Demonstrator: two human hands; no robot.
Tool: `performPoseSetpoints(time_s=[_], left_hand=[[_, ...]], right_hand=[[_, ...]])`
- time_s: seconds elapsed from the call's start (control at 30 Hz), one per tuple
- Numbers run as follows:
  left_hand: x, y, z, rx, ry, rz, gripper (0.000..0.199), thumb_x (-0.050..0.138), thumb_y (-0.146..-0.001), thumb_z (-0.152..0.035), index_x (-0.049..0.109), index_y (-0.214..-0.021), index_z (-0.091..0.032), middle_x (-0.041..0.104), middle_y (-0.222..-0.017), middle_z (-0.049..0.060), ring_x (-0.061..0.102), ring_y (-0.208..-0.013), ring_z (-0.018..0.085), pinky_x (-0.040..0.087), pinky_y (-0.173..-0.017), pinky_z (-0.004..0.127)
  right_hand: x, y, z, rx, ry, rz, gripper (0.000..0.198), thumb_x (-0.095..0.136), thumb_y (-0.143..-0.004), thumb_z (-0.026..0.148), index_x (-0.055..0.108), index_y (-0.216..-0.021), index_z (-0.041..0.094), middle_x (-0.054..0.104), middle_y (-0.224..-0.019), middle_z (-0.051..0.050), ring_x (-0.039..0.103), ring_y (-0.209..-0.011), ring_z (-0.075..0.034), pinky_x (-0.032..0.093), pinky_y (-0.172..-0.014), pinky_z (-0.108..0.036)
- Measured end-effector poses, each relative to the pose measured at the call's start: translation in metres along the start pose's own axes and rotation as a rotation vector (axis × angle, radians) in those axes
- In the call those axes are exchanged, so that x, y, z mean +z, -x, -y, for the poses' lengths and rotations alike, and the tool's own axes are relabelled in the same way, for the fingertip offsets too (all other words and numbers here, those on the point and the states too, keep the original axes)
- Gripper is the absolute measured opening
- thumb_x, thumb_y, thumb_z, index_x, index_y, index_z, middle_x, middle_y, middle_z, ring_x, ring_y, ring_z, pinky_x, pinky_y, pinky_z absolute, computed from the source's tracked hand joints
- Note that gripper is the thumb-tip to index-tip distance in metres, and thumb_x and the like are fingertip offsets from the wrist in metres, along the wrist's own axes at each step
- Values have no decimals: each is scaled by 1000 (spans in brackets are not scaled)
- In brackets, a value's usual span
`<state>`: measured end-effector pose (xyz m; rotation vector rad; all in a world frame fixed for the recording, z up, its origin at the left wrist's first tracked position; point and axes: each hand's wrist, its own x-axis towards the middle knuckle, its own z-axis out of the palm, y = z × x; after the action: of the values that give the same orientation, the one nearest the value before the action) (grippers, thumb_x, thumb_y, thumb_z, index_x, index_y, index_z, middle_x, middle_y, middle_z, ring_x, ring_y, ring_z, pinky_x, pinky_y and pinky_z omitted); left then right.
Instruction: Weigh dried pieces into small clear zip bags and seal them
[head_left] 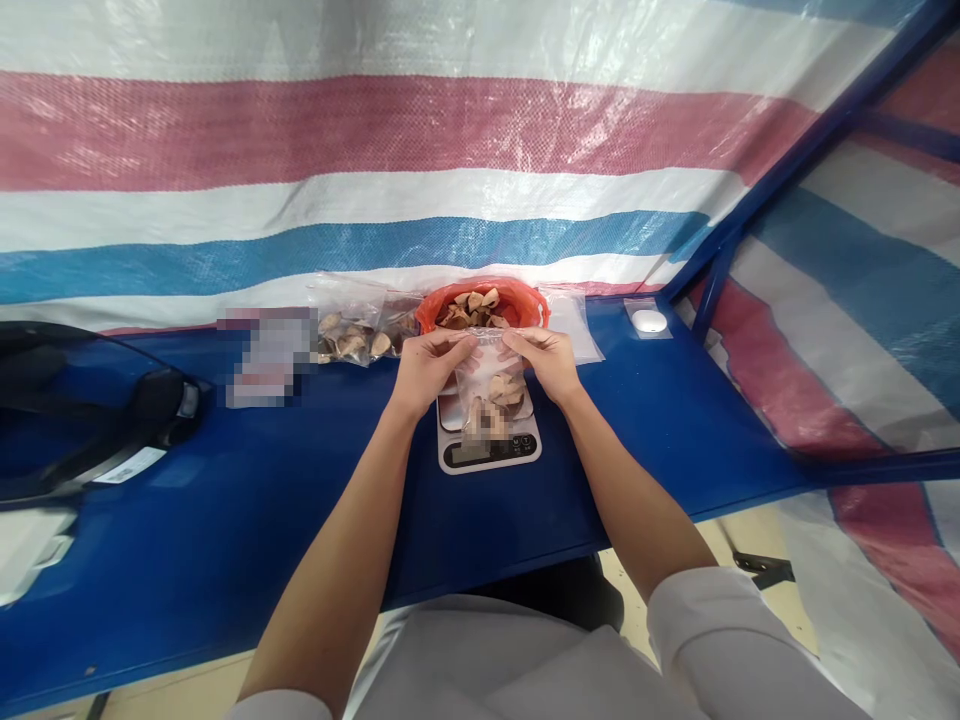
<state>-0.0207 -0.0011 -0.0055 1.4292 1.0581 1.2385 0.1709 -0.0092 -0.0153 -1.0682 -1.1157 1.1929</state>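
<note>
At the far left of the blue surface [262,500], you have a black strapped device [169,395] bearing a white label, with a white case [30,550] nearer to you by the left edge. To the right of these lies a flat item [270,360], pixelated so that its print cannot be read. Just beside it, clear bags [352,340] of pale brown slices rest near the striped sheeting [375,130].

Next comes your left hand [424,372], its thumb and fingers pinching the left part of a clear bag's top edge. That held bag [474,385] hangs between your hands, brown slices gathered in its lower half, above a white scale [480,467]; whether its bottom touches the scale, you cannot tell from this view. The scale's display is partly blurred out. Behind the held bag sits an open red bag [442,296] with more brown slices [472,304] inside.

Your right hand [553,364] pinches the right part of the same top edge between thumb and fingers. Behind it lies clear plastic [583,325]. Farther right, well apart, a rounded white object [649,321] lies on or in a clear packet.
</note>
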Motion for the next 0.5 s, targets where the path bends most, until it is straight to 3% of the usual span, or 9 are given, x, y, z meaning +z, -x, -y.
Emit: performPoseSetpoints(time_s=[0.2, 0.4, 0.5], left_hand=[[-1, -1, 1, 11, -25, -57, 34, 82, -71, -49, 81, -82, -17, 77, -74, 4, 67, -66, 17, 55, -65, 28], [-7, 1, -6, -91, 50, 15, 40, 82, -69, -55, 77, -74, -16, 70, -67, 2, 58, -54, 12, 51, -55, 25], [-8, 1, -9, -88, 60, -16, 38, 83, -69, -53, 77, -75, -17, 68, -64, 1, 57, -53, 12, 50, -52, 24]], right_hand=[[-3, -1, -1, 28, -8, 2, 45, 87, -59, 61, 79, -80, 22, 77, -78, -2, 72, -66, -19, 60, -51, -29], [-4, -3, -4, 31, -15, -40, 46, 86, -59, 61, 79, -82, 21, 76, -80, -1, 73, -72, -20, 62, -54, -30], [-4, 0, 0, 31, -15, -25, 46, 85, -62, 58, 79, -89, 22, 77, -88, -1, 74, -77, -21, 62, -55, -30]])
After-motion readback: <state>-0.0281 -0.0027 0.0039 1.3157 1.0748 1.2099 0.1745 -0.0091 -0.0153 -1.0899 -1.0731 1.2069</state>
